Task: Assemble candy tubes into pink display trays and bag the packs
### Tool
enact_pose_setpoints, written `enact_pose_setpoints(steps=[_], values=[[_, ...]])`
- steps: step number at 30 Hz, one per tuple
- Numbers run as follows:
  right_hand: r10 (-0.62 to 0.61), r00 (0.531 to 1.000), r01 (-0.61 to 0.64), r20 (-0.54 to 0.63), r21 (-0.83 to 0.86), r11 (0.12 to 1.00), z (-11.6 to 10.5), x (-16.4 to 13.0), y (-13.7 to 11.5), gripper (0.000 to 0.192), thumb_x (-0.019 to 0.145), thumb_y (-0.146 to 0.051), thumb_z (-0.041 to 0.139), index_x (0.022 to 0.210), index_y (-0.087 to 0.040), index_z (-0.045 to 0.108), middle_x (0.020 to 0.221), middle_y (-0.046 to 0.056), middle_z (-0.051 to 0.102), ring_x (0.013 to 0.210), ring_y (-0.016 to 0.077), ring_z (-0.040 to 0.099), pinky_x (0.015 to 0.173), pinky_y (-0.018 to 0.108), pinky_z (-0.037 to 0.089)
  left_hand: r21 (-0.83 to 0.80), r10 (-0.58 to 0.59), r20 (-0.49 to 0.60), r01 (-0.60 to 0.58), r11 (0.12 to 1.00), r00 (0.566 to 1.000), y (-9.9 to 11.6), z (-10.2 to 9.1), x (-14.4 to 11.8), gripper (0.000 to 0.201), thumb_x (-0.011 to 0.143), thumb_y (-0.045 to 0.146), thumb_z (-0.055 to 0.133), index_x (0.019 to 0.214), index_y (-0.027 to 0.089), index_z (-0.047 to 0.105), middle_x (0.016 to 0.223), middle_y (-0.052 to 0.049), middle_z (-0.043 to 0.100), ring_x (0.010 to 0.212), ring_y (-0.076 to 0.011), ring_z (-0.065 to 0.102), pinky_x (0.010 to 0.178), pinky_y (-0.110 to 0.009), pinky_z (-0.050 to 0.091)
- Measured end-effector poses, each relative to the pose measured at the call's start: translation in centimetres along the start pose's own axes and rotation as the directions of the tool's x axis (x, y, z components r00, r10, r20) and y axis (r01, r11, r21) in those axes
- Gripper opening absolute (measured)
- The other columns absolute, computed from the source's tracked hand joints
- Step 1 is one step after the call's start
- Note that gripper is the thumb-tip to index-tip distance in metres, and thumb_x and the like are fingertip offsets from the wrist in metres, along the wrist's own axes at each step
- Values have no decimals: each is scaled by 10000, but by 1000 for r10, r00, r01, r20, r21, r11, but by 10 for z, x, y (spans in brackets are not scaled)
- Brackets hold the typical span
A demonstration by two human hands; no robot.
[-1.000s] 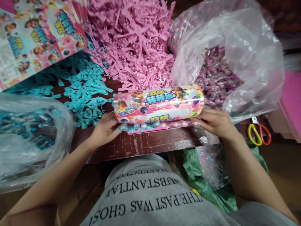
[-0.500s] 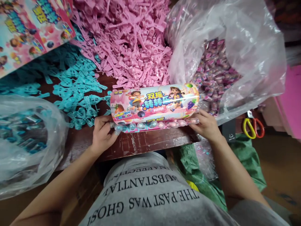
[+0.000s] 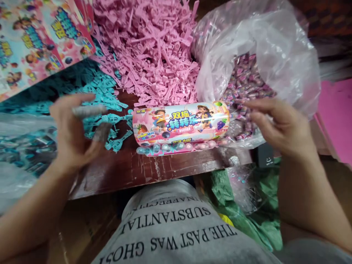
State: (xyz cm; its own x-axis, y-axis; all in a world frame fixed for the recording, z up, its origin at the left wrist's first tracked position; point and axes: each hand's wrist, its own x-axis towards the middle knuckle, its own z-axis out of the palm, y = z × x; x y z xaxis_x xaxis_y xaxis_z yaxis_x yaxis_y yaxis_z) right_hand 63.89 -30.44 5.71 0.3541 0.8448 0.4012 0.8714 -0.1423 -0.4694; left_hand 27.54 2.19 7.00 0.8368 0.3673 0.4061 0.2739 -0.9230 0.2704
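Note:
A printed cardboard display sleeve (image 3: 181,123), curved on top, lies at the table's front edge. Along its near side runs a row of small clear capsules (image 3: 177,147), blue on the left and pink on the right. My left hand (image 3: 78,130), blurred, hovers over the blue plastic clips (image 3: 108,95) with thumb and fingers apart; pale wrapping covers two fingertips. On the other side, my right hand (image 3: 283,124) hangs by the mouth of a clear bag of small pink-purple wrapped pieces (image 3: 244,82). Its thumb and forefinger are apart, nothing visible between them.
Pink plastic clips (image 3: 154,55) are heaped at the back. Printed boxes (image 3: 41,40) stand at the back left. A plastic bag of blue pieces (image 3: 26,150) sits at the left. Beyond the table's front edge (image 3: 154,172) lies green sheeting (image 3: 266,194), near a black box (image 3: 265,156).
Both hands have let go of the display sleeve's ends. My left hand has moved left and up, my right hand right and up. The sleeve stays on the table.

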Motion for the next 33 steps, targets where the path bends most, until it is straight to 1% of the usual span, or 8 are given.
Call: enact_pose_setpoints(steps=[3, 6, 10, 13, 19, 23, 26, 33], values=[[-144, 981, 145, 127, 2, 989, 17, 46, -31, 471, 1127, -491, 445, 1488, -247, 624, 1483, 124, 685, 1375, 320, 652, 1170, 557, 533, -50, 312, 46, -309, 950, 949, 35, 8, 58, 608, 1108, 464, 405, 1614, 127, 370, 1684, -165, 430, 1590, -352, 393, 1301, -637, 301], [-230, 894, 252, 384, -7, 968, 58, 68, -56, 677, 1107, -653, 358, 1551, -177, 543, 1648, 163, 529, 1535, 375, 492, 1263, 656, 398, -155, 355, 335, -321, 934, 873, 66, 42, 87, 609, 1069, 489, 490, 1580, 162, 449, 1755, -159, 342, 1642, -379, 315, 1332, -670, 195], [-163, 899, 214, 406, -84, 973, 93, 60, -66, 740, 1027, -728, 501, 1545, -202, 540, 1753, 148, 363, 1621, 416, 334, 1337, 705, 179, -223, 295, 520, -206, 953, 802, 75, 73, 83, 555, 950, 499, 702, 1429, 231, 619, 1731, -109, 397, 1636, -412, 307, 1331, -674, 152], [-176, 899, 195, 400, -6, 981, 84, 56, -57, 766, 1034, -734, 480, 1629, -253, 448, 1754, 107, 377, 1628, 382, 333, 1349, 683, 163, -223, 294, 536, -203, 953, 792, 70, 72, 78, 507, 939, 433, 731, 1399, 243, 636, 1719, -105, 418, 1636, -414, 294, 1325, -696, 123], [-195, 951, 122, 240, 286, 951, 38, 39, -39, 721, 1124, -654, 112, 1739, -296, 223, 1804, 58, 273, 1664, 274, 270, 1360, 556, 220, -231, 418, 567, -350, 908, 710, 66, 66, 79, 362, 1006, 292, 616, 1363, 236, 629, 1698, -65, 449, 1645, -400, 270, 1297, -773, 70], [-109, 946, 106, 306, 26, 994, 55, 15, -61, 770, 1059, -768, 329, 1713, -363, 299, 1767, 51, 362, 1647, 341, 304, 1353, 680, 59, -262, 455, 548, -373, 890, 702, 60, 72, 74, 453, 943, 301, 658, 1389, 257, 598, 1754, -49, 370, 1669, -394, 208, 1321, -733, 104], [-19, 961, 61, 274, -146, 987, 78, 9, -80, 847, 1022, -758, 479, 1705, -277, 336, 1757, 131, 365, 1641, 374, 309, 1346, 697, 14, -238, 504, 500, -447, 862, 704, 53, 75, 69, 548, 852, 225, 660, 1391, 279, 579, 1795, -36, 294, 1672, -390, 216, 1336, -706, 140], [10, 946, 63, 324, -212, 975, 76, 19, -89, 849, 1026, -758, 474, 1668, -207, 406, 1749, 159, 354, 1655, 310, 293, 1380, 591, 38, -140, 626, 410, -632, 762, 664, 41, 81, 72, 539, 712, 145, 608, 1227, 289, 673, 1767, -40, 358, 1623, -438, 333, 1245, -753, 330]])
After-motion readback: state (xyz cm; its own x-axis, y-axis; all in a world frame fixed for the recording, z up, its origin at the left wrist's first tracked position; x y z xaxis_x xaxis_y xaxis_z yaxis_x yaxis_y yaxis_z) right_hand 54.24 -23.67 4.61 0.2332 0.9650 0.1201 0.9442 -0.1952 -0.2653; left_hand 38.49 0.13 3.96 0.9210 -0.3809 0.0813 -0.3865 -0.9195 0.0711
